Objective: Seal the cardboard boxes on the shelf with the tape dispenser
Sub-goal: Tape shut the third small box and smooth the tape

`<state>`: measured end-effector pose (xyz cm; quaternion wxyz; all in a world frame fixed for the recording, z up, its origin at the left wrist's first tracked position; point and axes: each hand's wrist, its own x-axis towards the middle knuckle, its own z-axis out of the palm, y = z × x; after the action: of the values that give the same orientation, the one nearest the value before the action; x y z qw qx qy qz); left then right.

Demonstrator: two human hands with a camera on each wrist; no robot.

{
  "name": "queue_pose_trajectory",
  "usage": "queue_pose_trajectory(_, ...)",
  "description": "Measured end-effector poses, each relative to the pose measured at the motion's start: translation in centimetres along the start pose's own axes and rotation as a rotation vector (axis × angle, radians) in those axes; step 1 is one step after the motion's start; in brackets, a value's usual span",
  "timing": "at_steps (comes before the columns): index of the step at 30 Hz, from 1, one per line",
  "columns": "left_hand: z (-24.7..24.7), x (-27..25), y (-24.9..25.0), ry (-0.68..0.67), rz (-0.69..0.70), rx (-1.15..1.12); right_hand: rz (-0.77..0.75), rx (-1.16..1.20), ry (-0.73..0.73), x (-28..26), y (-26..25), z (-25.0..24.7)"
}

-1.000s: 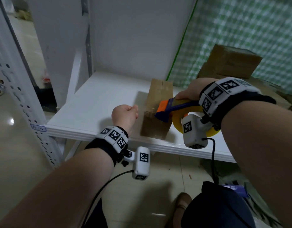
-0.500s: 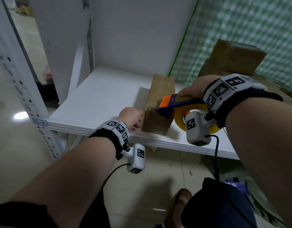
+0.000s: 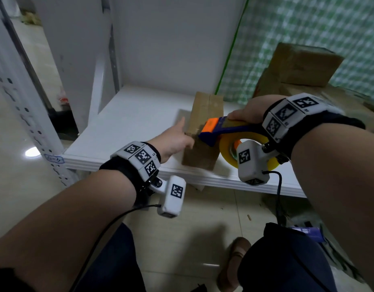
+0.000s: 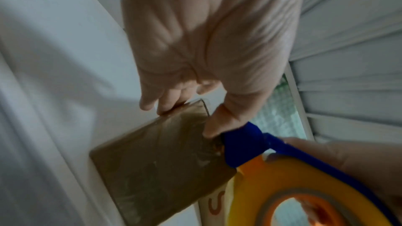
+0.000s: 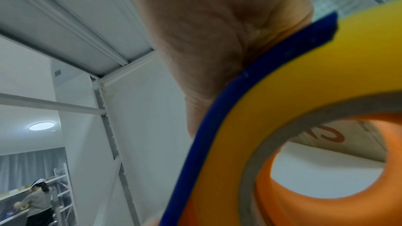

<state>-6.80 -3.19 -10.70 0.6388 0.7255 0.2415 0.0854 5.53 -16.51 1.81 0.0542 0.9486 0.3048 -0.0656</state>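
Taping the near end of a cardboard box [image 3: 205,127] at the front edge of the white shelf [image 3: 127,127].

Nearest, the left hand [image 3: 174,140] lies open, fingers straight along the box's left side, thumb beside the dispenser's blue head. The right hand [image 3: 248,112] grips the tape dispenser [image 3: 222,131], its head on the box's front top edge. The box might slide or tip off the shelf edge if the pull outweighs the bracing; the thumb sits close to the cutter. The blade and tape end are hidden, and more boxes [image 3: 304,64] lie beyond.
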Motion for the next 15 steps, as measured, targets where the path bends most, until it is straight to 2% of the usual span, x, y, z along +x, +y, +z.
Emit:
queue_pose_trajectory(3,0.2,0.0,0.7,-0.037,0.05,0.262,-0.016,-0.024,-0.027,-0.4,0.2,0.2)
queue_pose_trajectory(5,0.4,0.3,1.1,0.015,0.12,0.439,0.0,0.002,-0.039,-0.7,0.1,0.0)
queue_pose_trajectory(8,0.4,1.0,1.3,0.09,0.209,0.694,-0.059,0.049,-0.074,-0.5,0.9,0.3)
queue_pose_trajectory(11,0.3,1.8,1.5,0.154,0.279,0.866,-0.067,0.121,-0.109,-0.2,1.8,0.6)
queue_pose_trajectory(13,0.1,2.3,1.7,0.142,0.291,0.969,-0.041,0.25,-0.11,-0.4,2.1,0.5)
queue_pose_trajectory(15,-0.1,2.6,1.9,0.129,0.28,1.049,-0.08,0.332,-0.123,0.0,2.7,0.4)
